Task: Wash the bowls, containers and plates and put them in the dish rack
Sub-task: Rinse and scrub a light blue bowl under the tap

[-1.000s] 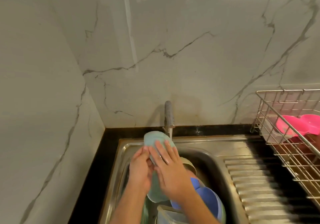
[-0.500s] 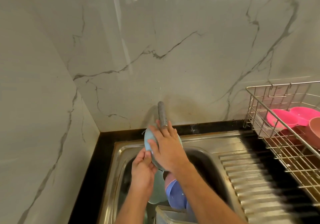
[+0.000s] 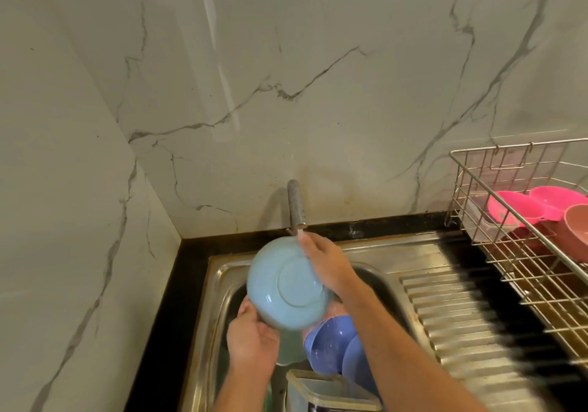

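Held bottom-up over the sink just under the tap: light blue bowl, left hand gripping its near rim, right hand lying flat on its far side.

You're in a home kitchen: a steel sink with a ribbed drainboard, a tap against marble-look wall tiles, and a wire dish rack holding pink bowls.
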